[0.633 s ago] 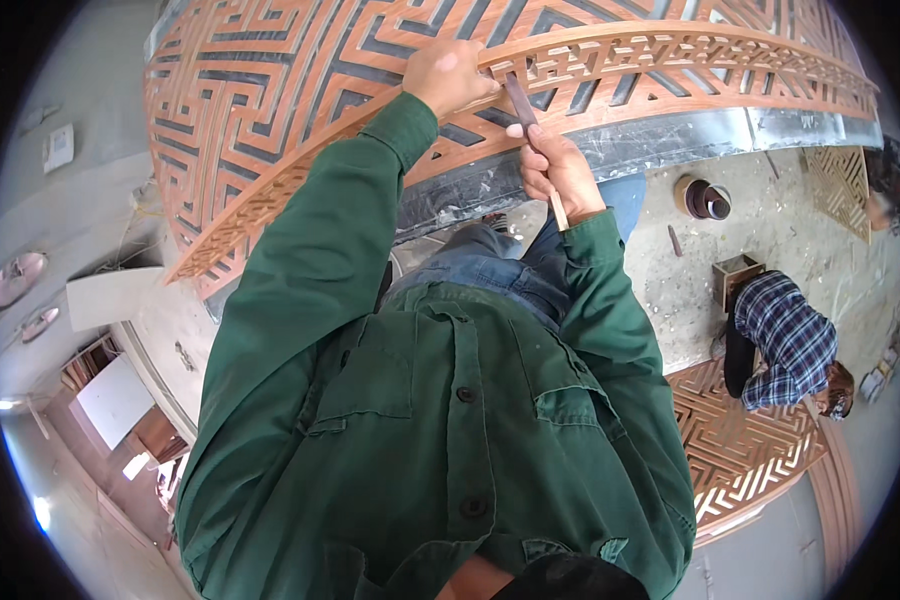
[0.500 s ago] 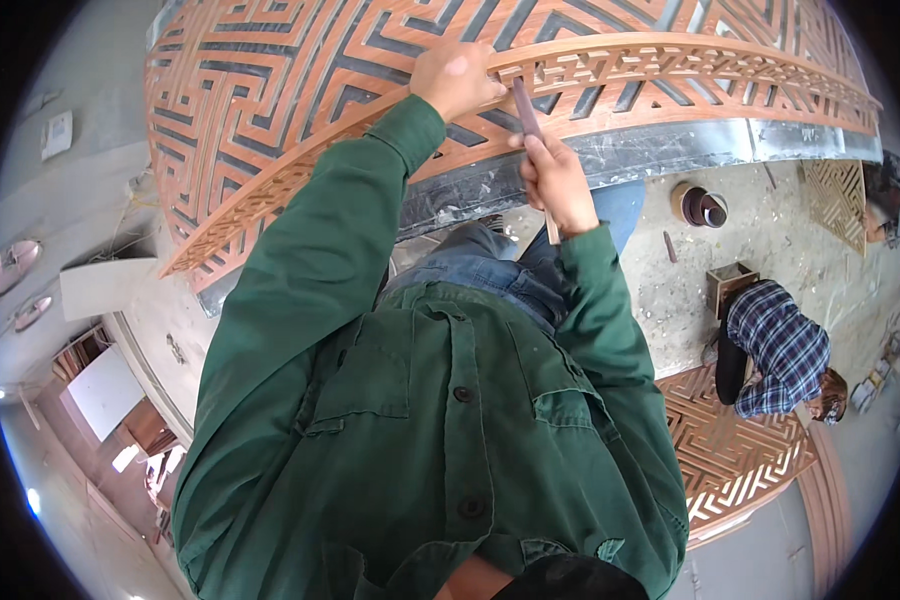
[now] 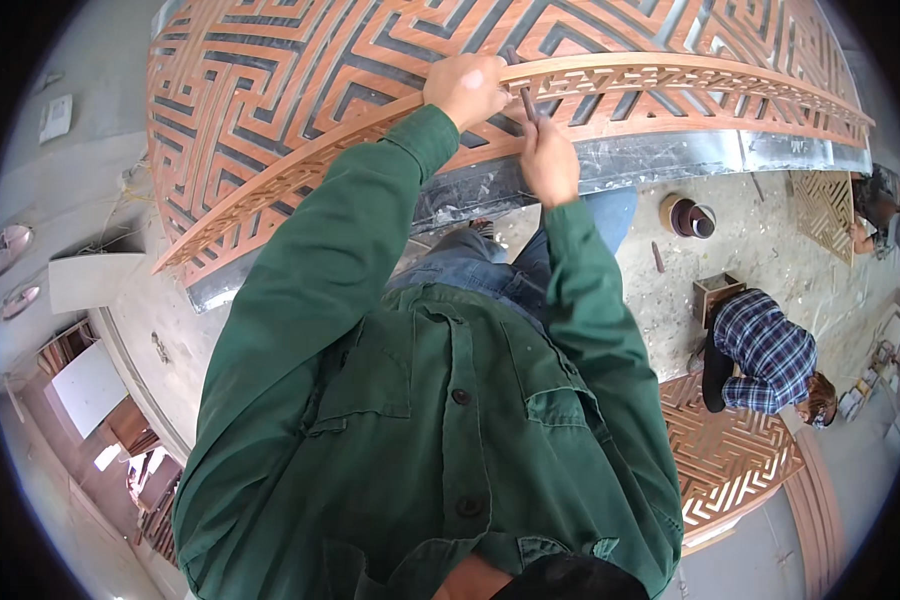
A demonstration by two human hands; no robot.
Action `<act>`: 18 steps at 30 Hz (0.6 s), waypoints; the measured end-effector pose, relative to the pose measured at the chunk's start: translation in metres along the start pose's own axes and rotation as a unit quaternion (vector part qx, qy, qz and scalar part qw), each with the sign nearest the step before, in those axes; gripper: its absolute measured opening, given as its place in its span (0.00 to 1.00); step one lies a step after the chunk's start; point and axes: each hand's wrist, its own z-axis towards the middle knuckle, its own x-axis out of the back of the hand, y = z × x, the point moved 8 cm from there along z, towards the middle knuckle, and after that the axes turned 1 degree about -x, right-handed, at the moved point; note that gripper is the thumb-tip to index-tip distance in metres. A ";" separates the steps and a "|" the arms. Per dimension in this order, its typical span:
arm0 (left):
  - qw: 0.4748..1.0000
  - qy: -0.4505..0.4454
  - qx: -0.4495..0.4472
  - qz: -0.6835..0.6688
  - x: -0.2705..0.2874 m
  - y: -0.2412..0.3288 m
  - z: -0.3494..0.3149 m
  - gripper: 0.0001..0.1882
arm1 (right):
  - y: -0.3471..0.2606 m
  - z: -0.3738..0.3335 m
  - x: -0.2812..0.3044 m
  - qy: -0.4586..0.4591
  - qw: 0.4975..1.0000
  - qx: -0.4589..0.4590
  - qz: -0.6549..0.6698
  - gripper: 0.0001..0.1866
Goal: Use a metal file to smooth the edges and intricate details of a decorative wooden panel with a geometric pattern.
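My left hand (image 3: pixel 467 92) is closed on a long, narrow fretwork wooden strip (image 3: pixel 660 73), steadying it on edge above a big lattice panel (image 3: pixel 300 110). In my right hand (image 3: pixel 550 165), just to the right, is a slim sanding stick (image 3: pixel 529 104) with a dark brown face. It passes through one of the strip's openings, and its dark tip shows on the far side. My right fingers wrap round the stick's near part, so its lower end is hidden.
The panel rests on a dark-edged bench (image 3: pixel 670 160). On the floor at right are a round container (image 3: pixel 682 215), a dark stick (image 3: pixel 658 257) and a small wooden box (image 3: pixel 715 290). A person in a plaid shirt (image 3: pixel 765 340) bends over another lattice panel (image 3: pixel 710 470).
My right hand has moved up and slightly left, pushing the sanding stick through the strip's opening. My left hand keeps its hold, and the view has shifted slightly.
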 end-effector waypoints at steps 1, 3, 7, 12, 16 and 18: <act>1.000 0.005 0.003 0.000 0.003 -0.002 -0.001 0.13 | -0.008 -0.014 0.011 0.007 1.000 0.012 0.026 0.12; 1.000 0.000 0.004 -0.003 0.004 -0.002 -0.003 0.12 | -0.003 -0.041 0.020 -0.018 1.000 -0.012 0.019 0.11; 1.000 0.022 -0.009 -0.011 0.002 0.003 -0.006 0.11 | 0.003 -0.023 0.004 0.004 1.000 -0.007 0.006 0.11; 0.999 0.035 -0.024 -0.031 -0.003 0.015 -0.003 0.11 | 0.030 0.017 -0.024 0.024 1.000 0.001 -0.016 0.13; 1.000 0.017 0.015 -0.005 0.005 -0.003 -0.004 0.11 | 0.010 -0.044 0.008 -0.001 1.000 -0.003 -0.010 0.12; 1.000 0.004 0.010 0.013 0.003 -0.003 -0.001 0.12 | 0.008 -0.062 0.021 0.018 1.000 0.006 0.022 0.11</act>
